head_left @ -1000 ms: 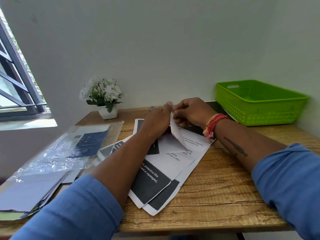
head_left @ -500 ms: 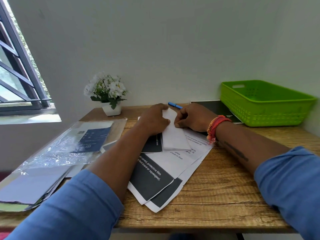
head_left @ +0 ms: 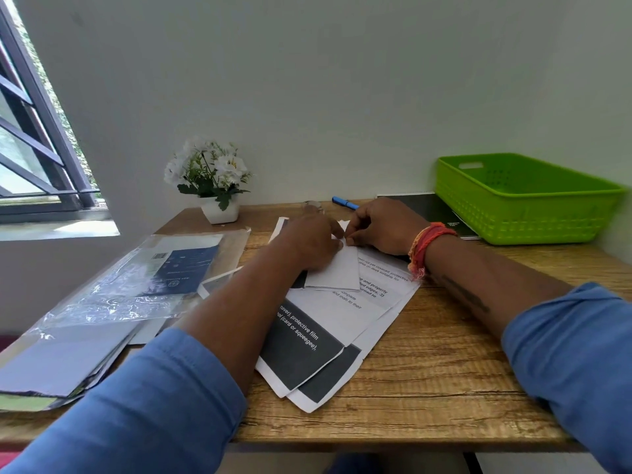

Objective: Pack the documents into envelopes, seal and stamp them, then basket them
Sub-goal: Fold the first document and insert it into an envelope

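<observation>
A small white envelope point(head_left: 337, 273) lies flat on a spread of printed documents point(head_left: 345, 323) in the middle of the wooden desk point(head_left: 444, 364). My left hand point(head_left: 309, 242) presses down on the envelope's left part, fingers curled. My right hand point(head_left: 383, 227) pinches the envelope's top edge by the flap, right beside the left fingertips. The envelope's far end is hidden under both hands. A green plastic basket point(head_left: 523, 200) stands at the back right.
A blue pen point(head_left: 344, 202) lies behind my hands near the wall. A potted white flower point(head_left: 212, 181) stands at the back left. A clear plastic sleeve with a dark blue booklet point(head_left: 143, 278) and stacked envelopes point(head_left: 61, 360) cover the left side. A black booklet point(head_left: 434, 210) lies beside the basket.
The envelope was held up on edge between both hands; it now lies flat on the documents with both hands pressing on it. The camera view has tilted slightly.
</observation>
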`<state>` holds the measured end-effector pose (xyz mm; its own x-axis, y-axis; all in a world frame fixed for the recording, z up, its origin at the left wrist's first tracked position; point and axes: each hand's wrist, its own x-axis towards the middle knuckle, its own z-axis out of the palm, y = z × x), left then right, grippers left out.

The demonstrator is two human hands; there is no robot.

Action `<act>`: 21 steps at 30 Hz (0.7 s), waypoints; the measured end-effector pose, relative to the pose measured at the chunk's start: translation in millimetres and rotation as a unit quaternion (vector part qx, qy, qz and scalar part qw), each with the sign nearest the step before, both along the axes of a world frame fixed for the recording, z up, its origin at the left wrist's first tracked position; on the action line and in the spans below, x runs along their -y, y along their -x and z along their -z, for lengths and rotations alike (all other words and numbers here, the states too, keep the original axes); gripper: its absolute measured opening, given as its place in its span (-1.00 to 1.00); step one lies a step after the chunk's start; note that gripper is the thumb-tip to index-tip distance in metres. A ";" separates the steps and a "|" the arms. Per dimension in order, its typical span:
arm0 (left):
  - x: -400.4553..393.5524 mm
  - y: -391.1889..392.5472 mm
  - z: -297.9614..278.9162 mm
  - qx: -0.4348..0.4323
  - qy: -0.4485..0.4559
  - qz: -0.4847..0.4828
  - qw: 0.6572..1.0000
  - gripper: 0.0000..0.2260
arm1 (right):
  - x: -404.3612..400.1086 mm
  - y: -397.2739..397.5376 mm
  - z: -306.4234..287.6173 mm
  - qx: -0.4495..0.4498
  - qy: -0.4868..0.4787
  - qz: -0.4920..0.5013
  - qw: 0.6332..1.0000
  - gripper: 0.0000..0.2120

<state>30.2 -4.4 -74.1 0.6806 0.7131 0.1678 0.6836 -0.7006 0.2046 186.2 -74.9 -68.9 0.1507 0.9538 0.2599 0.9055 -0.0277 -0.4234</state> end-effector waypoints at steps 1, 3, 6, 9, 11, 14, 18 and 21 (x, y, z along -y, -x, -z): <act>-0.1 -0.5 0.5 -0.005 -0.007 0.003 1.000 -0.71 | 0.1 0.8 0.3 0.008 -0.003 0.000 1.000 -0.94; 0.7 -0.6 0.6 -0.013 -0.013 0.014 1.000 -0.70 | 0.0 2.3 1.1 0.029 -0.009 0.001 1.000 -0.93; 4.3 -0.9 -0.6 -0.030 -0.018 0.014 0.999 -0.67 | -0.7 3.7 2.2 0.050 -0.021 -0.001 0.999 -0.92; 6.1 -3.5 0.2 -0.040 -0.026 0.006 0.999 -0.65 | -1.9 2.2 2.3 0.054 -0.028 0.007 0.998 -0.92; 6.6 -5.9 1.1 -0.053 -0.031 0.007 0.998 -0.66 | -3.1 0.7 2.3 0.061 -0.023 0.022 0.998 -0.91; 6.9 -8.5 1.3 -0.070 -0.038 0.013 0.997 -0.66 | -4.3 -1.5 1.8 0.057 -0.005 0.034 0.998 -0.95; 7.2 -8.4 -0.1 -0.083 -0.039 0.017 0.996 -0.66 | -2.9 -1.9 -4.1 0.055 0.038 0.025 0.997 -0.95; 8.6 -7.7 -0.5 -0.089 -0.045 0.016 0.995 -0.67 | -0.8 -3.0 -8.7 0.056 0.065 0.011 0.996 -0.94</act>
